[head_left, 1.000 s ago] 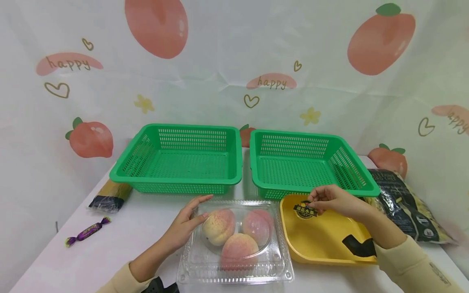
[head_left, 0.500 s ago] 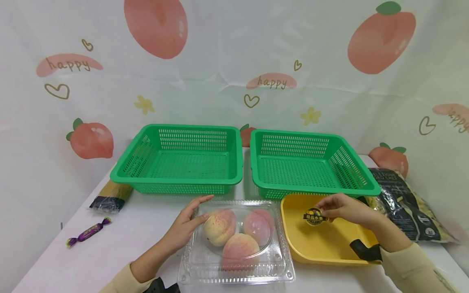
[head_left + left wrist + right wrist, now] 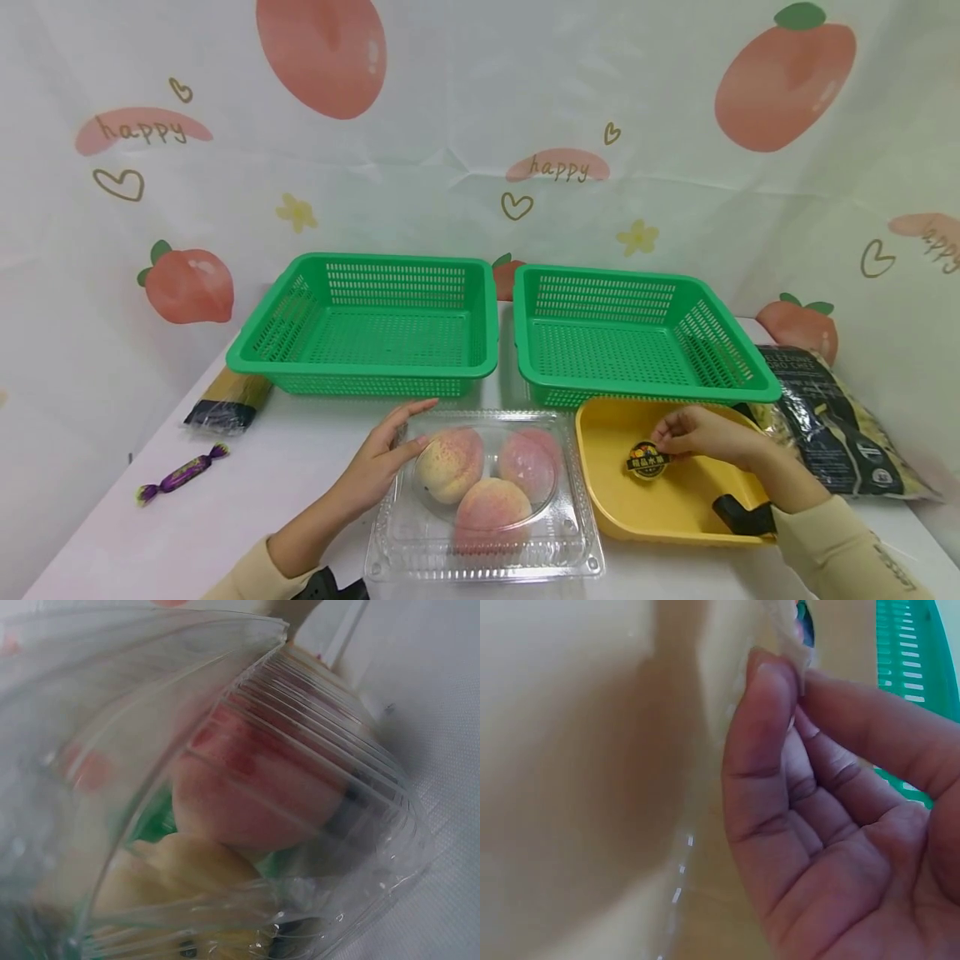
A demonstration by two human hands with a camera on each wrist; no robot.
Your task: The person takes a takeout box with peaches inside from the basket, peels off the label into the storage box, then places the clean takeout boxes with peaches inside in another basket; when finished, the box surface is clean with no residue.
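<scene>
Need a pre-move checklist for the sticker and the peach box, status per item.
1. Sticker held: ok, right hand pinches its edge.
2. Printed face toward the head camera: ok.
3. Sticker above the clear box: not ok, it is over the yellow tray.
4. Left hand on the box: ok, at its left side, toward the far corner.
5. Peaches inside: ok, three.
6. Box fully latched: cannot tell.

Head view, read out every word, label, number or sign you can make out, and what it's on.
"happy", on the backdrop: twice clearly, once faint at the right edge.
"精品水果", on the sticker.
"ELEZIONE" and "CHEF", on the black bag; its smaller print is unreadable.
Candy and right sleeve: lettering too small to read.
</scene>
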